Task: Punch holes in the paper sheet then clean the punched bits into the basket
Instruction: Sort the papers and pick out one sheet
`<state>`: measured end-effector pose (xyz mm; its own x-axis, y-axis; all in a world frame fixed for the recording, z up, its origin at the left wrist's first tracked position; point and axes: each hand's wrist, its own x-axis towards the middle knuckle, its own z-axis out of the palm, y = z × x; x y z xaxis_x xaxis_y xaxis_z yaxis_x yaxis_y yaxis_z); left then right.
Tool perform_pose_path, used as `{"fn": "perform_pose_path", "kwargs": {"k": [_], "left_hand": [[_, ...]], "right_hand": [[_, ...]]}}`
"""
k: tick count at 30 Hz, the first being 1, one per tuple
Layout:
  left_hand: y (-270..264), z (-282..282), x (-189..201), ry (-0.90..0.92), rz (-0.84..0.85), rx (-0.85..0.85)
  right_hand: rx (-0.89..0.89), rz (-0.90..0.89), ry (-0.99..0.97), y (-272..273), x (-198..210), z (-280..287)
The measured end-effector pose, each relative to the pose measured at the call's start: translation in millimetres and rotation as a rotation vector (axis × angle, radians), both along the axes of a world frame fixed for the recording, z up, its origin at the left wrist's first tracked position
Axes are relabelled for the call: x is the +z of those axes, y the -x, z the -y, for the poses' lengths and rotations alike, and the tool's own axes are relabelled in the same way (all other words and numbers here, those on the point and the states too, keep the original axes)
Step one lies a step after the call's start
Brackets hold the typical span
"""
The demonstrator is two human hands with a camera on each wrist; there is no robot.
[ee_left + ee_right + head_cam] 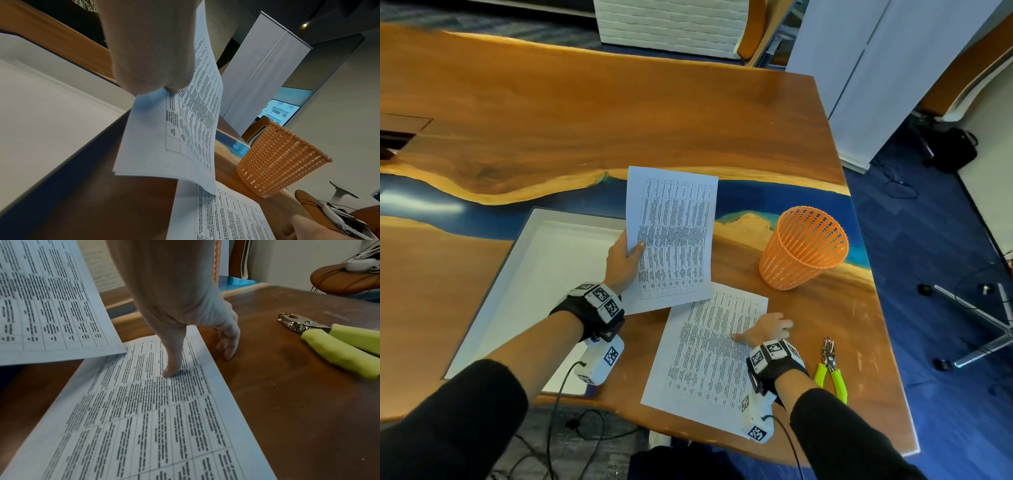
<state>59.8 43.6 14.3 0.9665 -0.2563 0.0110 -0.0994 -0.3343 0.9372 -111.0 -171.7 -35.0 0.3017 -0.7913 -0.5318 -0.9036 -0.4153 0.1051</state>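
Sorting paper, punching not begun. Left hand (624, 261) grip pinches lifted sheets (673, 236); right hand (768, 330) flat, fingers loose, pressing sheet (702, 356) on tabletop (551, 113). Punch (831, 368) untouched at 3 o'clock; basket (803, 247) at 1 o'clock. No bits visible.

Nothing can be read: the printed tables on the held sheet (671, 236) and the flat sheet (705, 353) are seemingly too blurred.
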Motion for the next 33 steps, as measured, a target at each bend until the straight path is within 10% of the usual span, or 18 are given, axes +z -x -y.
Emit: {"fn": "perform_pose_path", "kwargs": {"k": [26, 33], "left_hand": [[-7, -16, 7, 0.018, -0.006, 0.116], [-5, -15, 5, 0.021, -0.07, 0.062]], "right_hand": [[-0.117, 0.434, -0.436, 23, 0, 59], [-0.163, 0.84, -0.756, 5, 22, 59]]}}
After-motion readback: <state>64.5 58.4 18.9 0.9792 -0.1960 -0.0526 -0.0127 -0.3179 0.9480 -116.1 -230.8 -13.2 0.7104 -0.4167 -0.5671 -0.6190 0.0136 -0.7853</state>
